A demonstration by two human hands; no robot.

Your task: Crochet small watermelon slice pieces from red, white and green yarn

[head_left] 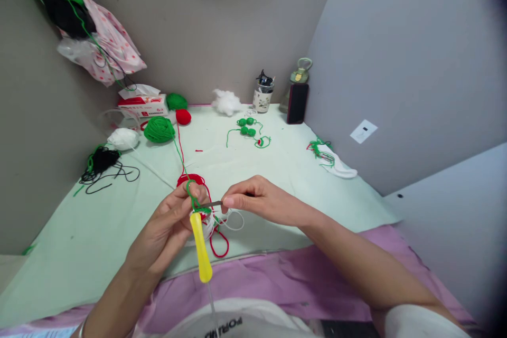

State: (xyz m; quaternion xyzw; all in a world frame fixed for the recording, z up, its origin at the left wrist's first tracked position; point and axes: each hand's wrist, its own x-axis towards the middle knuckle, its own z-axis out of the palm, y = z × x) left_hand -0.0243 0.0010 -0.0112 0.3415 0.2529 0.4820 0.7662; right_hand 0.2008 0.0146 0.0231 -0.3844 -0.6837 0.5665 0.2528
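Fingers of the L hand (163, 226) are pinched tight on a small yarn piece (204, 215), w/ green yarn (189, 188) in a loop by them; fingers of the R hand (259, 200) are pinched too, on a thin dark tool (213, 204). Go by the yellow handle (201, 249) for where stuff is. The yarn piece is right by the handle's far end, a bit to the R, & it's green, red & white. The L hand is to the L of that end, the R hand to the R. L hand is nearer, b/c it's on the piece; the R hand is a bit apart, w/ only the tool betw. The handle's long way runs from the piece back toward the shirt (253, 314). The tool's long way runs side to side, just past the handle's far end, so the two nearly cross. What matters most, I'd say, is the tool's tip: it points L, at the piece. Can't tell if it touches or goes in, b/c it's too small to see. Can't tell either if L fingers hold the handle or if it just hangs. A red yarn loop (227, 245) is to the R of the handle. A red yarn pile (193, 177) is past its far end on the worktop (285, 169).
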